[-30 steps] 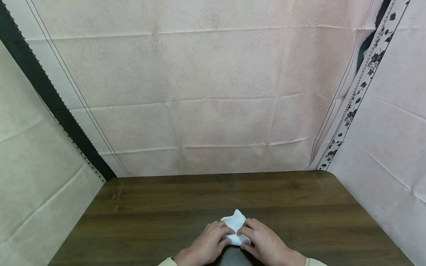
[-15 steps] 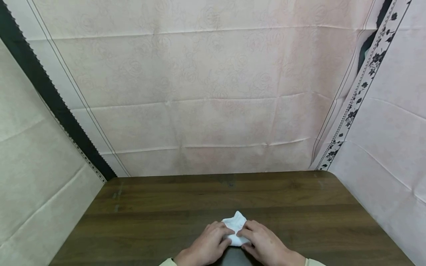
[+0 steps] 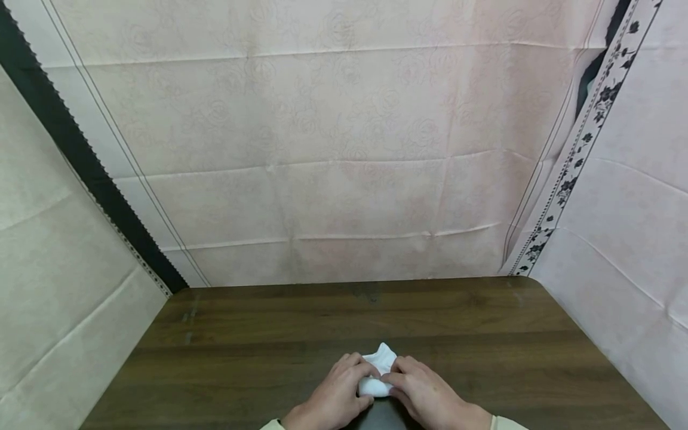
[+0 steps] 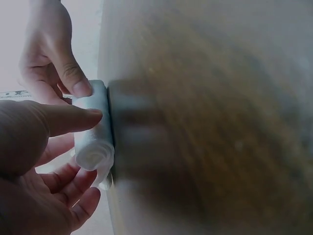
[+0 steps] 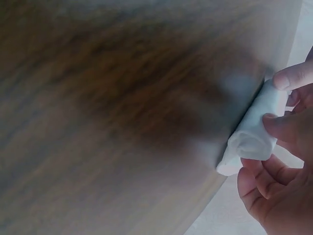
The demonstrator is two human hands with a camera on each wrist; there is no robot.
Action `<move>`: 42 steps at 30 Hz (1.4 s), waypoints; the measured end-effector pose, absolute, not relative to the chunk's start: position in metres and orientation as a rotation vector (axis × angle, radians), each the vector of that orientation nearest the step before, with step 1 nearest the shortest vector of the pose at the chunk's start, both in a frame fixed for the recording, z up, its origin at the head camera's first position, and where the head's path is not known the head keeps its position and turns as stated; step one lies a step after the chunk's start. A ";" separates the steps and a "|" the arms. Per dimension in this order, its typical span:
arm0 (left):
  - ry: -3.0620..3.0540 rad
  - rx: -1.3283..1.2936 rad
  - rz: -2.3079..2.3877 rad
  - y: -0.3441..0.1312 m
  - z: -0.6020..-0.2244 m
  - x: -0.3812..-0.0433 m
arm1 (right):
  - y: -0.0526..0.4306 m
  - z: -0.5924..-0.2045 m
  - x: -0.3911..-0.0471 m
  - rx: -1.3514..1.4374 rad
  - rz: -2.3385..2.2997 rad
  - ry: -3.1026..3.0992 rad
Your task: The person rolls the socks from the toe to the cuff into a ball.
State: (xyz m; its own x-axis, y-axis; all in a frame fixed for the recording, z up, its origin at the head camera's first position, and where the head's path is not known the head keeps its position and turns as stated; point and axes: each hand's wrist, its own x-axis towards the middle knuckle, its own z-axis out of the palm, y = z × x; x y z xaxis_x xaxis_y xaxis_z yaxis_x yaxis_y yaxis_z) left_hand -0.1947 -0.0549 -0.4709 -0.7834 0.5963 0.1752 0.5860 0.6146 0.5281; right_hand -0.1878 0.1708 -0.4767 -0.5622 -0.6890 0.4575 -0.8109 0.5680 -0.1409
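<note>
From the head view, I have a small white roll of soft, thin cloth or tissue (image 3: 374, 388) at the near edge of the dark brown wood-grain table (image 3: 269, 334), a loose corner pointing away from me. The work in hand looks like rolling; I'd judge it best to turn both ends at one pace, lightly and evenly, with that corner smoothed flat. My left hand (image 3: 335, 391) and right hand (image 3: 430, 391) flank the roll, fingers bent, fingertips close together over it.

In the left wrist view, the near end shows a spiral with a loose flap below, so I'd draw the layers snugger there. My left thumb presses on top, pinching the roll against the index finger behind; the other fingers curl loosely, slightly apart.

In the right wrist view, a layer juts out past the end beside the table edge; tucking it in line should keep the ends even, I think. My right thumb and curled fingers pinch this end between them.
</note>
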 end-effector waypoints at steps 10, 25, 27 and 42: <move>2.831 1.025 0.895 -0.054 -0.472 -0.194 | 0.169 -0.473 -0.187 1.233 0.560 -2.566; 2.827 1.070 0.788 -0.056 -0.470 -0.198 | 0.171 -0.475 -0.184 1.178 0.532 -2.544; 2.837 1.071 0.770 -0.056 -0.469 -0.198 | 0.171 -0.476 -0.184 1.164 0.536 -2.533; 2.800 1.000 0.792 -0.054 -0.466 -0.200 | 0.168 -0.479 -0.185 1.177 0.482 -2.380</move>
State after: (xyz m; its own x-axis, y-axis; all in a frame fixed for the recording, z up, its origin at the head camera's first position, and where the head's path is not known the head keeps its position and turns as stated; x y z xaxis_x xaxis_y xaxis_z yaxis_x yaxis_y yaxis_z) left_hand -0.1999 -0.0538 -0.4664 -0.7869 0.6076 0.1079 0.5742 0.6567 0.4890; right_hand -0.1848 0.1681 -0.4795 -0.5413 -0.6557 0.5264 -0.8088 0.5772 -0.1127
